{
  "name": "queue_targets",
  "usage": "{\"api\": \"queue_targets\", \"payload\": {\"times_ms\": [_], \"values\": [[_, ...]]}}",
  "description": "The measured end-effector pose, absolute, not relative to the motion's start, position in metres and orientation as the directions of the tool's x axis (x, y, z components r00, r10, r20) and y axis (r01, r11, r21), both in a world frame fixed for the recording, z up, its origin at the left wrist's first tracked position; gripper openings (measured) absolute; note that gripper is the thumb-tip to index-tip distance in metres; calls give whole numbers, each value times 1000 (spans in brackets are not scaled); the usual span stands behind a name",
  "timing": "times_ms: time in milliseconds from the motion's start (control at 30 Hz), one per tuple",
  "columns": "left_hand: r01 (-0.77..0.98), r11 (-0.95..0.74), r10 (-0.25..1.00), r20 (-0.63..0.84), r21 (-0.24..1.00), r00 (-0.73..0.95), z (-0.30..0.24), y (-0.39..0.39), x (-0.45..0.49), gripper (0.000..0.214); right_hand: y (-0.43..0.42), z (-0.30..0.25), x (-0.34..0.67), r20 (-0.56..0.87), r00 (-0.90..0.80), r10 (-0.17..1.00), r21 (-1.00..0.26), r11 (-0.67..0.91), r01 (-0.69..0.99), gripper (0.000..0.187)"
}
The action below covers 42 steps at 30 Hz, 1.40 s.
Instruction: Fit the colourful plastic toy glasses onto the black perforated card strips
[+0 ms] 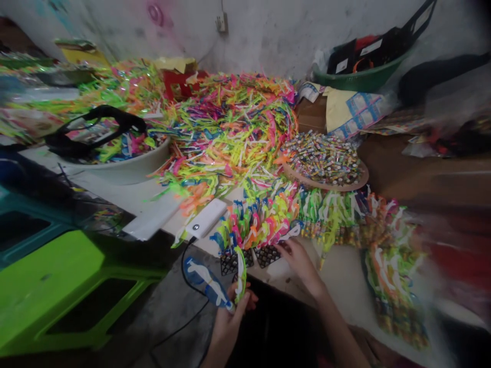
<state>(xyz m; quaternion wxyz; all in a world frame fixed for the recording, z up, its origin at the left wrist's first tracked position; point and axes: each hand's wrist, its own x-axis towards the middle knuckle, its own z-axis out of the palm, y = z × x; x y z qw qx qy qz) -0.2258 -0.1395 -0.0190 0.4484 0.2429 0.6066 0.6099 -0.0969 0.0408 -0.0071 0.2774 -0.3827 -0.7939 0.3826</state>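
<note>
My left hand [233,309] is closed around a blue plastic piece [209,282] with a white shape on it and a slim yellow-green plastic piece [240,273]. Both stick up from the fingers, over the table's front edge. My right hand [292,255] reaches to a row of bright plastic pieces [256,222] standing close together. Its fingers are bent at the near side of the row, beside a black grid rack [266,255]; what they pinch, if anything, is hidden.
A big heap of coloured plastic pieces [238,128] covers the table's back. A round tray [326,184] holds many small printed cylinders. A white power bank [207,219] with a black cable lies left of the row. A pale basin [134,166] and green stool [57,276] are left.
</note>
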Motion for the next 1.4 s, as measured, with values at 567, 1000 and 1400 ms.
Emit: {"api": "queue_targets", "payload": {"times_ms": [567, 1000, 1400], "values": [[-247, 62, 879, -170, 967, -445, -5, -133, -216, 30, 34, 5, -102, 188, -530, 827, -773, 457, 439, 20], [26, 153, 967, -145, 988, -209, -20, -143, -205, 22, -65, 28, -83, 34, -595, 803, -947, 217, 238, 22], [106, 228, 940, -191, 968, -282, -2, -154, -217, 34, 39, 11, -83, -42, -281, 959, -998, -55, -36, 31]]}}
